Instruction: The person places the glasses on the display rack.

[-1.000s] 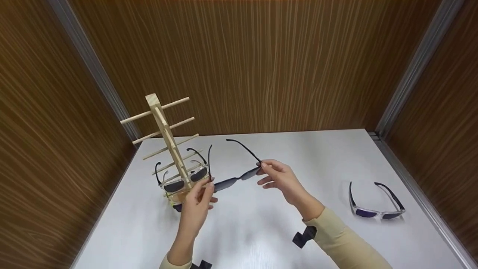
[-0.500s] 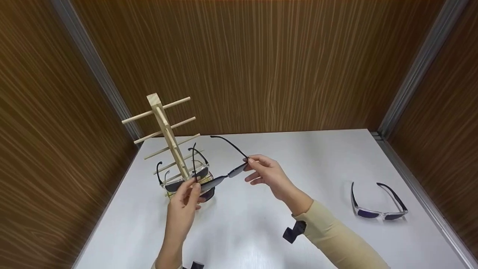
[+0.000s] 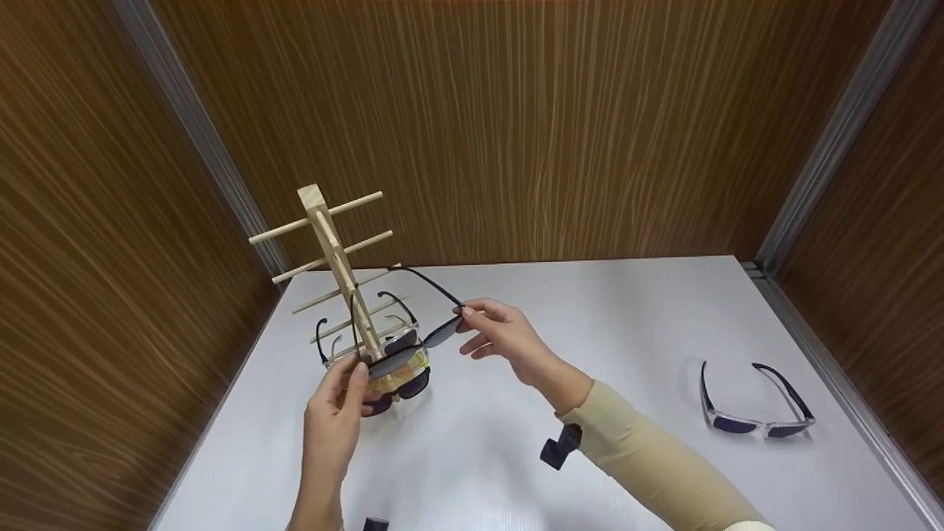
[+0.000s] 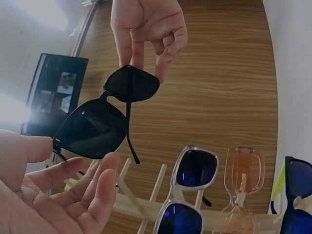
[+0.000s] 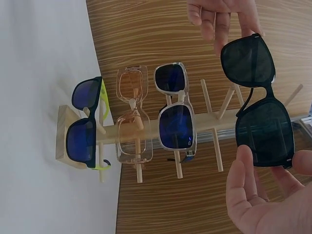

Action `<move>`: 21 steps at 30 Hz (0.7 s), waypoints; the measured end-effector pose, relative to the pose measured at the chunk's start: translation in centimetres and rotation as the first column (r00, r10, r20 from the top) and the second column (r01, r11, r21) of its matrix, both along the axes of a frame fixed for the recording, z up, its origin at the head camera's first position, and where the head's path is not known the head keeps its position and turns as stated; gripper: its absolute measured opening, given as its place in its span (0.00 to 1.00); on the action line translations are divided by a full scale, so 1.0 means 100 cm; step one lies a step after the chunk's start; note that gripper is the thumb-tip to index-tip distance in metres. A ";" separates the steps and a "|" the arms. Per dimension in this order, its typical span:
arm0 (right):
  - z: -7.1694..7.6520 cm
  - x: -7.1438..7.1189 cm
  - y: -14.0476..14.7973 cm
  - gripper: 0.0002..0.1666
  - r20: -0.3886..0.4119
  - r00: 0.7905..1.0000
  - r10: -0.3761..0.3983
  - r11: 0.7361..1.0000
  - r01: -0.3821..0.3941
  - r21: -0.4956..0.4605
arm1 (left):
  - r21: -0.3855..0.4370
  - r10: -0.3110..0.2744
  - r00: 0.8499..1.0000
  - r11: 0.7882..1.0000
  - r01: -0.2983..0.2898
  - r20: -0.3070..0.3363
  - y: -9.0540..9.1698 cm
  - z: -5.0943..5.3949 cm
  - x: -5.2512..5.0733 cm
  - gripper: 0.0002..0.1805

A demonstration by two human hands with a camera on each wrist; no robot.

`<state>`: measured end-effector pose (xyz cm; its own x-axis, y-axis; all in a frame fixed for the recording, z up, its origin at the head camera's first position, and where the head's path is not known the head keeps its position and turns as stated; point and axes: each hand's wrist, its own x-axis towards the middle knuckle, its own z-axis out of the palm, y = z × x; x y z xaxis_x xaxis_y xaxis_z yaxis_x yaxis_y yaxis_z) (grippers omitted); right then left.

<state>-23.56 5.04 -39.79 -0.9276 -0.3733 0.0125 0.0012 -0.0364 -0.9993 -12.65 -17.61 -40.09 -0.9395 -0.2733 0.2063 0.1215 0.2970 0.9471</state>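
Black sunglasses (image 3: 442, 332) with dark lenses hang in the air between both hands, temples unfolded and pointing away. My left hand (image 3: 332, 413) pinches the left end of the frame between thumb and fingers. The right end, near the hinge, is pinched by my right hand (image 3: 509, 345). Just behind them stands a wooden glasses rack (image 3: 335, 258) with crosswise pegs. Its lower pegs carry clear-framed sunglasses with blue lenses (image 5: 176, 126), orange-tinted clear glasses (image 5: 131, 87) and, lowest, dark sunglasses (image 5: 82, 141) with yellow-green temples. In the head view the held pair partly covers these.
Another pair of clear-framed sunglasses (image 3: 734, 425) lies unfolded on the white table (image 3: 634, 310) at the right. Wood-grain panels (image 3: 516, 133) enclose the back and both sides. The rack's upper pegs (image 3: 358, 203) stick out on both sides.
Both hands have moved left with the black sunglasses, which now overlap the rack's lower part in the head view. The pair on the table stays put.
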 end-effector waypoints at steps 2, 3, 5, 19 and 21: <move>0.001 -0.001 -0.005 0.21 0.002 1.000 0.012 1.000 -0.012 0.003 | -0.002 0.028 0.999 1.000 -0.028 -0.015 -0.003 0.000 0.001 0.22; 0.002 -0.002 -0.007 0.21 0.002 1.000 0.018 1.000 -0.018 0.003 | -0.005 0.037 0.999 0.999 -0.038 -0.024 -0.004 0.000 0.002 0.22; 0.003 -0.003 -0.012 0.21 0.001 1.000 0.026 1.000 -0.026 0.003 | -0.012 0.053 0.998 0.999 -0.053 -0.037 -0.006 0.001 0.002 0.22; 0.020 -0.013 -0.041 0.19 -0.014 0.999 0.032 0.998 -0.031 0.048 | -0.091 0.168 0.981 0.980 -0.177 -0.098 -0.027 0.005 -0.007 0.22; 0.021 -0.014 -0.044 0.19 -0.019 0.999 0.032 0.998 -0.031 0.060 | -0.096 0.181 0.978 0.977 -0.191 -0.108 -0.030 0.006 -0.009 0.22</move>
<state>-25.00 0.61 -37.66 -0.9152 -0.4029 0.0077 -0.0186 0.0231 -0.9996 -13.58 -20.60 -39.46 -0.8482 -0.4130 0.3318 0.1454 0.4207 0.8955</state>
